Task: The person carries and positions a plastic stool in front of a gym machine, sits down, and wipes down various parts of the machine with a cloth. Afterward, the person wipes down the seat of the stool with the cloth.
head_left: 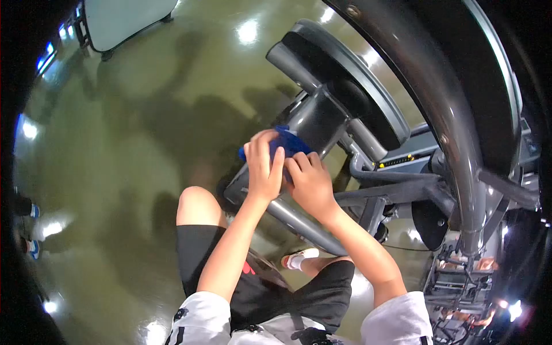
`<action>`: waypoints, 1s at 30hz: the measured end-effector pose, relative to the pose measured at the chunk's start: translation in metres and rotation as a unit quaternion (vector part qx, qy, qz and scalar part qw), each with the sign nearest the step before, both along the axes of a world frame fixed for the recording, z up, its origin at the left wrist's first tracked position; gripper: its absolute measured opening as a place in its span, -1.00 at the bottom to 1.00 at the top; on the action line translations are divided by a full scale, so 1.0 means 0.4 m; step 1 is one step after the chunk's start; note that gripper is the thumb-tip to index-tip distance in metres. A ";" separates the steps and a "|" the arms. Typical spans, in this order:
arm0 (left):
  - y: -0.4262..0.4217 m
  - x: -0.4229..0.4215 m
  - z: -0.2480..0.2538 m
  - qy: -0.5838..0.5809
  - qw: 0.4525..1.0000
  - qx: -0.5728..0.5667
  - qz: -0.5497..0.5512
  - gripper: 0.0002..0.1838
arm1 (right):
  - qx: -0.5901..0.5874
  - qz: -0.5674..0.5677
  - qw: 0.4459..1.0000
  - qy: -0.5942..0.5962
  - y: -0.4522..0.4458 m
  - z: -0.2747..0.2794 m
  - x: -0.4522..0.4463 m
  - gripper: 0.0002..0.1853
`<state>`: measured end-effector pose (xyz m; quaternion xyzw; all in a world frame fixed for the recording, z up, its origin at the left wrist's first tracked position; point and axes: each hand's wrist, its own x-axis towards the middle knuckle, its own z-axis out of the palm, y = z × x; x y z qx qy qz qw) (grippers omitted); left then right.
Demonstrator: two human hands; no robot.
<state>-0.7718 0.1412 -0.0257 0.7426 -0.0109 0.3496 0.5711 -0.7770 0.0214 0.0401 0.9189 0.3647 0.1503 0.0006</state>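
Observation:
A crumpled blue cloth [292,142] is bunched between my two hands, in front of the grey frame [319,119] of an exercise machine. My left hand [265,167] is closed on the cloth's left side, fingers bent over it and thumb pointing up. From the right, my right hand [311,183] grips the cloth with curled fingers. Part of the cloth is hidden behind the fingers, and I cannot tell whether it touches the frame. Just beyond the hands is the machine's black pad [336,72] with a grey rim.
A thick curved grey tube [428,80] arches over the right side. Below my forearms runs a lower grey bar [307,225], close to my legs. A light-coloured panel [126,20] on feet stands at the upper left. The floor [115,167] is shiny green. Another person's shoes [34,249] show at far left.

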 end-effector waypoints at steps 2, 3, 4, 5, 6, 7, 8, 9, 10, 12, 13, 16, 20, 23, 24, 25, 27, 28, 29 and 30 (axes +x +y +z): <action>0.001 -0.008 -0.005 0.029 0.998 0.047 0.016 -0.59 | -0.011 -0.062 0.996 0.056 -0.056 -0.004 -0.034 -0.62; -0.008 -0.013 -0.005 0.026 0.998 0.051 0.009 -0.59 | -0.007 -0.069 0.996 0.054 -0.090 -0.027 -0.045 -0.62; -0.017 -0.021 -0.004 0.051 0.996 0.069 0.022 -0.54 | 0.035 -0.147 0.986 0.073 -0.120 -0.050 -0.056 -0.61; -0.027 -0.028 -0.003 0.075 0.993 0.086 0.035 -0.49 | 0.077 -0.222 0.968 0.092 -0.155 -0.066 -0.065 -0.60; -0.038 -0.032 -0.012 0.098 0.989 0.107 0.022 -0.39 | 0.109 -0.275 0.936 0.191 -0.188 -0.058 -0.071 -0.55; -0.046 -0.041 -0.009 0.095 0.989 0.111 0.014 -0.39 | 0.189 -0.308 0.891 0.276 -0.239 -0.083 -0.063 -0.51; -0.054 -0.050 -0.005 0.087 0.982 0.165 0.026 -0.37 | 0.260 -0.315 0.853 0.324 -0.285 -0.110 -0.059 -0.50; -0.062 -0.055 -0.001 0.078 0.972 0.218 0.039 -0.34 | 0.328 -0.318 0.809 0.369 -0.310 -0.121 -0.058 -0.50; -0.067 -0.061 0.004 0.088 0.969 0.229 0.042 -0.33 | 0.458 -0.320 0.711 0.427 -0.283 -0.067 -0.077 -0.52; -0.067 -0.054 -0.006 0.074 0.975 0.207 0.041 -0.32 | 0.641 -0.323 0.551 0.426 -0.273 -0.033 -0.075 -0.61; -0.064 -0.044 -0.013 0.060 0.981 0.183 0.032 -0.31 | 0.728 -0.299 0.467 0.403 -0.278 -0.032 -0.055 -0.64; -0.071 -0.033 -0.020 0.074 0.980 0.183 0.007 -0.20 | 0.785 -0.243 0.449 0.351 -0.304 -0.011 0.018 -0.72; -0.066 -0.036 -0.010 0.114 0.964 0.241 -0.009 0.03 | 0.850 -0.146 0.424 0.278 -0.271 -0.007 0.136 -0.73; -0.058 -0.035 -0.005 0.128 0.961 0.245 -0.026 0.12 | 0.287 -0.291 0.908 0.088 -0.265 -0.027 0.234 -0.65; -0.054 -0.037 -0.006 0.125 0.961 0.242 -0.038 0.15 | 0.590 -0.293 0.721 0.214 -0.226 -0.019 0.271 -0.56; -0.051 -0.037 -0.009 0.131 0.960 0.243 -0.037 0.15 | 0.809 -0.258 0.429 0.309 -0.193 -0.017 0.289 -0.47; -0.045 -0.031 -0.014 0.119 0.969 0.206 -0.063 0.16 | 0.779 -0.208 0.510 0.299 -0.159 -0.042 0.293 -0.34; -0.040 -0.030 -0.011 0.106 0.977 0.169 -0.076 0.08 | 0.757 -0.265 0.544 0.248 -0.149 -0.064 0.295 -0.32; -0.035 -0.026 -0.018 0.109 0.976 0.172 -0.079 0.08 | 0.729 -0.320 0.573 0.194 -0.141 -0.085 0.295 -0.29; -0.029 -0.021 -0.028 0.134 0.980 0.101 -0.107 0.02 | 0.762 -0.309 0.515 0.242 -0.122 -0.094 0.270 -0.26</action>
